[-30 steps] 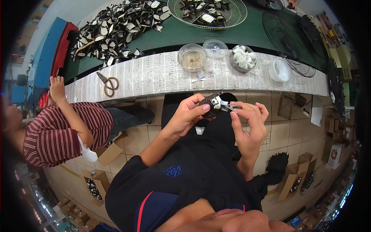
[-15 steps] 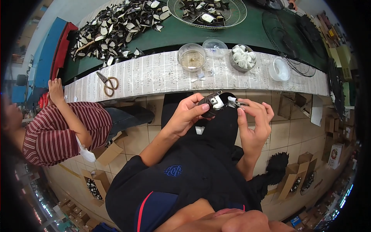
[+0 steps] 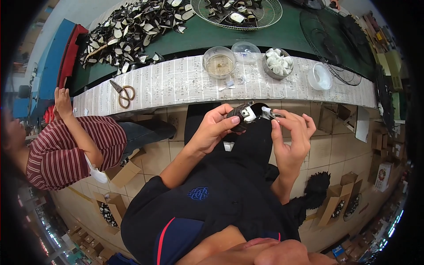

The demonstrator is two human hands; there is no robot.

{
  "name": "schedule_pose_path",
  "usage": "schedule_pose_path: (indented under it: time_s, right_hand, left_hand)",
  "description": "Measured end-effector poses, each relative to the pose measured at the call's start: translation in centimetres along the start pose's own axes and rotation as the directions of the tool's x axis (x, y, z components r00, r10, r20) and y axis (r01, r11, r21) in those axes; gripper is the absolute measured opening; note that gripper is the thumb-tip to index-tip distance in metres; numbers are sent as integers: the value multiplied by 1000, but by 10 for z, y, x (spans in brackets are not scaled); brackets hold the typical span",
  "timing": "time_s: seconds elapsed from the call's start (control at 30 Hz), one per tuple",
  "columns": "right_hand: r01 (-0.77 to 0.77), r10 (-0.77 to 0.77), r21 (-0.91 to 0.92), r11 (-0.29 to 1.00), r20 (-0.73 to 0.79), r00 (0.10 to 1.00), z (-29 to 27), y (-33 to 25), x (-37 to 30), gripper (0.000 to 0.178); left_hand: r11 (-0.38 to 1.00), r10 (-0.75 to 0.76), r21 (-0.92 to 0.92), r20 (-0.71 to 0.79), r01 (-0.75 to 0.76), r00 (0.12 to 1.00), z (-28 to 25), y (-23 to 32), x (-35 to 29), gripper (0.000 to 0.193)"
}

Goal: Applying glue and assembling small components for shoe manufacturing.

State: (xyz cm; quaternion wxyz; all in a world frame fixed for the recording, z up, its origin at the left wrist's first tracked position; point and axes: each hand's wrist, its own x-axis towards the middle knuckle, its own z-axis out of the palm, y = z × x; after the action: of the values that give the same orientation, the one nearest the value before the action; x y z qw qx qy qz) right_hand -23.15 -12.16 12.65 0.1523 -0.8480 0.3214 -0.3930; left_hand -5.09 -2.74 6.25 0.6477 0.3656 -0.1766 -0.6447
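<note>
A black piece with a white part (image 3: 237,113) is held above the person's lap, just short of the near edge of the paper-covered surface (image 3: 172,86). The left hand (image 3: 215,128) grips it from eight o'clock, thumb on top. At three o'clock, near the piece but apart from it, a small metal tool (image 3: 277,115) with a white bit at its tip is pinched by the right hand (image 3: 292,138). Out on the surface, scissors (image 3: 125,97) lie toward nine o'clock, a clear bowl (image 3: 205,66) stands near twelve, a tub of white tufts (image 3: 278,76) at one and a translucent cup (image 3: 319,80) at two. Beyond, on the green surface (image 3: 201,42), a heap of black-and-white pieces (image 3: 128,37) spreads at ten and a wire basket (image 3: 273,20) holding similar pieces sits at twelve. A co-worker in a striped shirt (image 3: 73,148) sits toward nine.
</note>
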Motion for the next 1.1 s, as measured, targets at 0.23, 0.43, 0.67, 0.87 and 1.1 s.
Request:
schedule_pose_path:
  time_s: [0.23, 0.43, 0.67, 0.87, 1.1]
  right_hand:
    - [-7, -5, 106, 994, 109, 994, 3, -1, 1, 12]
    - [-44, 41, -49, 998, -55, 998, 1, 6, 2, 15]
    - [-107, 112, 58, 993, -89, 990, -2, 9, -2, 13]
    - [-67, 67, 162, 984, 7, 998, 1, 1, -2, 14]
    - [-38, 22, 186, 982, 84, 996, 10, -7, -1, 12]
  left_hand:
    - [999, 15, -47, -1, -15, 1000, 0, 1, 0, 13]
    - [1000, 5, 3, -5, -5, 1000, -4, 0, 0, 20]
    - [1000, 2, -4, 5, -2, 1000, -2, 1, 1, 19]
    - [998, 8, -58, 26, -7, 1000, -1, 0, 3, 14]
    - [1000, 3, -21, 6, -3, 1000, 2, -1, 5, 16]
